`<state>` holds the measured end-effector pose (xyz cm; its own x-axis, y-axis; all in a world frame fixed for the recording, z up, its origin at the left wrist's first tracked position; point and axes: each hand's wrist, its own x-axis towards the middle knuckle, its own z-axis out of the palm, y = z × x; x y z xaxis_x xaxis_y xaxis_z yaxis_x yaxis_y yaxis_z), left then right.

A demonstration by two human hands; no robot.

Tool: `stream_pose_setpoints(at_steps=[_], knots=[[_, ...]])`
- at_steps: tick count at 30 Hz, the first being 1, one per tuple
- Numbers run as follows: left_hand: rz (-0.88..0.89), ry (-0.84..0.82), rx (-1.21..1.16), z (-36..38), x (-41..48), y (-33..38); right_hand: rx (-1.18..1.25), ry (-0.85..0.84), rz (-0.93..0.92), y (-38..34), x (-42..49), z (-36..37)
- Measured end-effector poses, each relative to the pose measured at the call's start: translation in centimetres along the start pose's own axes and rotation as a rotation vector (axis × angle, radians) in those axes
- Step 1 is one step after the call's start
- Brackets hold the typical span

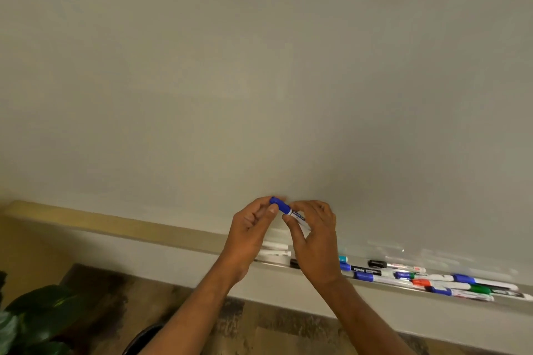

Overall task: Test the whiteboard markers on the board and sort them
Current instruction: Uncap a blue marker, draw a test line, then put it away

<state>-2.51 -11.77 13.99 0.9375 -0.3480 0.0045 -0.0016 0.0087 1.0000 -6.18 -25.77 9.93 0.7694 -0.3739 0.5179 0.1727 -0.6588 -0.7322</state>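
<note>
A blue-capped whiteboard marker (289,210) is held between both hands in front of the blank whiteboard (259,66). My left hand (250,228) pinches its blue cap. My right hand (314,236) grips the white barrel. The cap sits on the marker. On the board's tray (375,287), right of my hands, lie several markers (432,281) with blue, green, red and black caps. Two white markers (274,249) rest on the tray behind my left hand.
A wooden ledge (101,222) runs along the wall below the board at left. Green plant leaves (31,320) fill the lower left corner. A dark round object (144,337) stands on the patterned floor below my left arm.
</note>
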Motion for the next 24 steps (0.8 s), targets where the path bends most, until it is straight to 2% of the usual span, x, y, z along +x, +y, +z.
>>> stream_pose_setpoints(at_steps=[3,8,11,15,21,24], knots=[[0.009,-0.066,-0.079,0.6,-0.4,3.6,0.090,-0.026,0.035,-3.2,1.3,-2.9],[0.044,-0.181,-0.165,2.4,-1.2,9.0,0.382,-0.128,0.223,-8.9,3.0,-8.7],[0.053,-0.256,-0.170,3.7,-2.1,11.9,0.639,-0.219,0.368,-12.0,3.4,-12.5],[0.082,-0.341,-0.146,5.8,-3.4,15.7,0.781,-0.290,0.449,-14.5,4.1,-16.0],[0.144,-0.389,-0.160,8.8,-5.1,19.9,0.959,-0.346,0.549,-15.5,5.1,-20.1],[0.197,-0.353,-0.152,10.3,-5.8,21.0,1.063,-0.375,0.547,-15.9,5.5,-21.9]])
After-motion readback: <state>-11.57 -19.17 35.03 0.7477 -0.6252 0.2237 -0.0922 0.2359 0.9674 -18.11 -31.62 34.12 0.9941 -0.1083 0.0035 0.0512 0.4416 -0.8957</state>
